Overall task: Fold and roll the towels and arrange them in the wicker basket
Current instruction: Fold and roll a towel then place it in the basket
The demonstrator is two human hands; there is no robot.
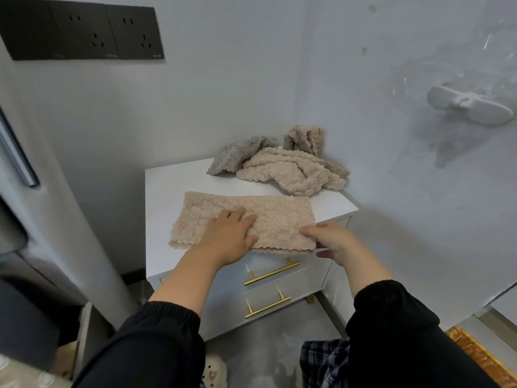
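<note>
White table [165, 186] in a grey-walled corner: a folded beige towel [268, 217] lies as a long band across its front. The towel's scalloped near edge reaches the table's front lip, above two brass drawer handles [271, 273]. The person's left hand [229, 233] rests flat on the band's middle, fingers straight, holding nothing. The right hand [333, 242] takes the band's right end in a narrow grip, thumb on top and fingers apparently beneath the edge. Behind, toward the wall, a heap of loose towels [293, 172] waits unfolded, a grey towel [237, 158] among them. Dark wall sockets [84, 32] sit high at left. No wicker basket can be made out in this view. Judging from the layout, rolling from the right end looks like the step in hand. The plush pile is thick and springy, so a roll begun slack or at a slant would likely come out cone-shaped or spring apart. With the near edge at the lip, a drag toward the body could also pull the towel off the table.
</note>
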